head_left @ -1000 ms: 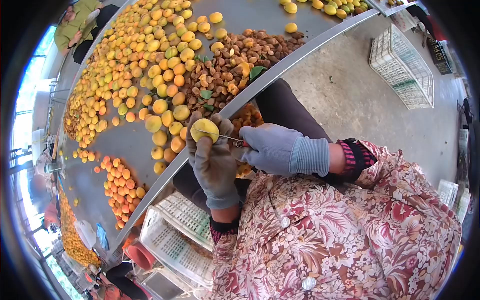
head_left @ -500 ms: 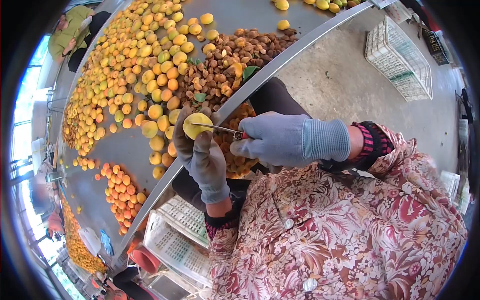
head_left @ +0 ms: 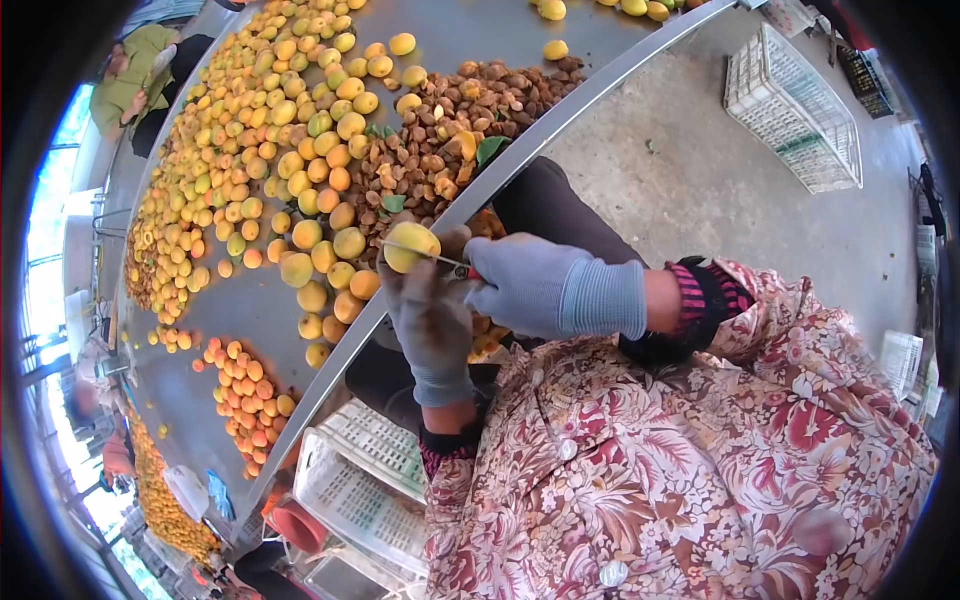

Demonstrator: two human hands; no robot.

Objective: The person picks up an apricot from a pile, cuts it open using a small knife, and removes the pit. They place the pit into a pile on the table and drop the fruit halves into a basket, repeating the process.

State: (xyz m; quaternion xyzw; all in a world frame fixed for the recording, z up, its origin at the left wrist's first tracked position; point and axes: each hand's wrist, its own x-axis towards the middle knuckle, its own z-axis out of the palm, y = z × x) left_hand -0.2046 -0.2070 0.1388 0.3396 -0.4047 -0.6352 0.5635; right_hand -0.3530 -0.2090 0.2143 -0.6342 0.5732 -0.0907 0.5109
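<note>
My left hand (head_left: 435, 325), in a stained grey glove, has its fingers wrapped round a yellow apricot (head_left: 411, 243) by the metal table's edge. A small knife (head_left: 463, 271) with a red handle is gripped in my right hand (head_left: 530, 287), also gloved in grey. Its thin blade lies across the apricot, close to the left fingers. Just beyond the hands, a heap of brown apricot pits (head_left: 430, 150) sits on the table, with a few green leaves in it. Orange apricot pieces (head_left: 487, 340) show partly below the hands, mostly hidden by them.
Many whole apricots (head_left: 300, 160) cover the metal table (head_left: 225, 305), with a smaller orange pile (head_left: 245, 395) nearer its edge. White plastic crates (head_left: 365, 490) stand below the edge, and another crate (head_left: 790, 110) is on the floor at right. A person (head_left: 135, 85) is at far left.
The apricot and my left hand have shifted slightly right in view. My right hand has moved left and a little down, bringing the two hands closer together, with the blade still at the apricot.
</note>
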